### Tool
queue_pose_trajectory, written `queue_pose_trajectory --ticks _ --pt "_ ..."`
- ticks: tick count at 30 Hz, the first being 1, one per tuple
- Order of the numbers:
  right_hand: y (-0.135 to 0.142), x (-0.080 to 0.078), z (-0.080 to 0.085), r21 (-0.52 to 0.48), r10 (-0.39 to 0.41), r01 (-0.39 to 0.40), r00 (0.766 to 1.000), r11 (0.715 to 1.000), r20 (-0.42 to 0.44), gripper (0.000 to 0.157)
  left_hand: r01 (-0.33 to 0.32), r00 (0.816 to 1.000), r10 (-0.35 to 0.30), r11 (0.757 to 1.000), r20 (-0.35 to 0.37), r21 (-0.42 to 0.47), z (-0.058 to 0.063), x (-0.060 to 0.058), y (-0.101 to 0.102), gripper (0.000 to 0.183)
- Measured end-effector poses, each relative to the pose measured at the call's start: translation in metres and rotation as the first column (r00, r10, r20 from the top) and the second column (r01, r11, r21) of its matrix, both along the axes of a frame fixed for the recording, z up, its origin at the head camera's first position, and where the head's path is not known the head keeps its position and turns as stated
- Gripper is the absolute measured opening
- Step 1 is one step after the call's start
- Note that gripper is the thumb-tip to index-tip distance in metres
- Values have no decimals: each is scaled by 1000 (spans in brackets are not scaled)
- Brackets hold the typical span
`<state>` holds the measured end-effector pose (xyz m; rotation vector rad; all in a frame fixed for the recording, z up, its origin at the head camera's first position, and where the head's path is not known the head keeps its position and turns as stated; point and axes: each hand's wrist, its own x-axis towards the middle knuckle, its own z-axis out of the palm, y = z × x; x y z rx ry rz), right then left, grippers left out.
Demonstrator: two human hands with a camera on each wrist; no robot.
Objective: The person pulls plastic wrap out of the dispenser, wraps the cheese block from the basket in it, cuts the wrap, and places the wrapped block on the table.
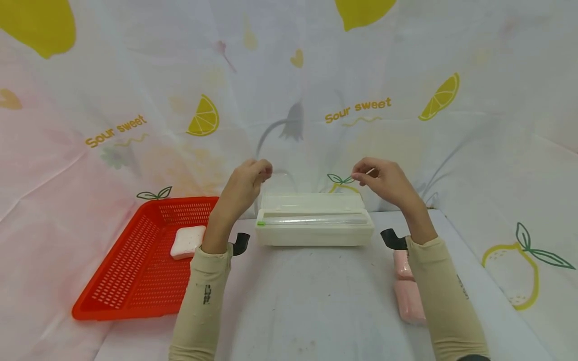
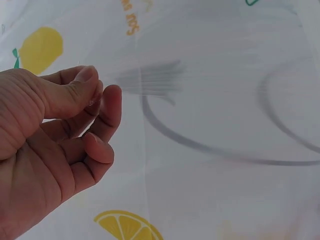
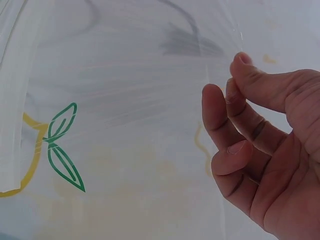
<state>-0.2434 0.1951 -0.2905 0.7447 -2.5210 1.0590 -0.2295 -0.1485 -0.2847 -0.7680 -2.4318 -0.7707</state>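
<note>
A sheet of clear cling film point(image 2: 165, 80) is stretched between my two hands, above a white dispenser box point(image 1: 315, 235). Its lid point(image 1: 311, 202) stands up, and a roll of film point(image 1: 311, 220) lies inside. My left hand point(image 1: 246, 183) pinches one corner of the sheet between thumb and fingertip, gathering it into fine creases. On the other side my right hand point(image 1: 384, 179) pinches the opposite corner, thumb against index finger point(image 3: 232, 97). Creases fan out from both grips. The film is nearly invisible in the head view.
At the left, a red plastic basket point(image 1: 108, 250) holds a white-topped pinkish block point(image 1: 187, 241), partly behind my left forearm. Pink blocks point(image 1: 408, 300) lie on the white table point(image 1: 307, 301) beside my right forearm. A lemon-printed curtain point(image 1: 280, 90) hangs behind.
</note>
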Motion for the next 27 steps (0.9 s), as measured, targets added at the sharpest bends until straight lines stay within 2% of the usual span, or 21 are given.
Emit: queue_pose_trajectory --ticks 9,13,17,22,27 --pt "1 2 0 -2 -18 18 1000 1000 -10 9 12 999 -12 1000 -37 12 3 2 3 9" --pt "1 3 3 -25 -40 39 999 999 -30 7 35 993 -31 999 -113 26 6 0 4 10" --pt "3 6 18 -44 -61 58 996 997 -62 7 61 978 -54 998 -200 32 22 -1 6 11" --pt "5 7 31 -65 -80 74 992 995 -101 7 71 971 -58 996 -230 49 38 1 8 8" --pt "5 11 40 -90 -98 85 983 992 -153 7 68 953 -41 995 -300 80 49 3 9 6"
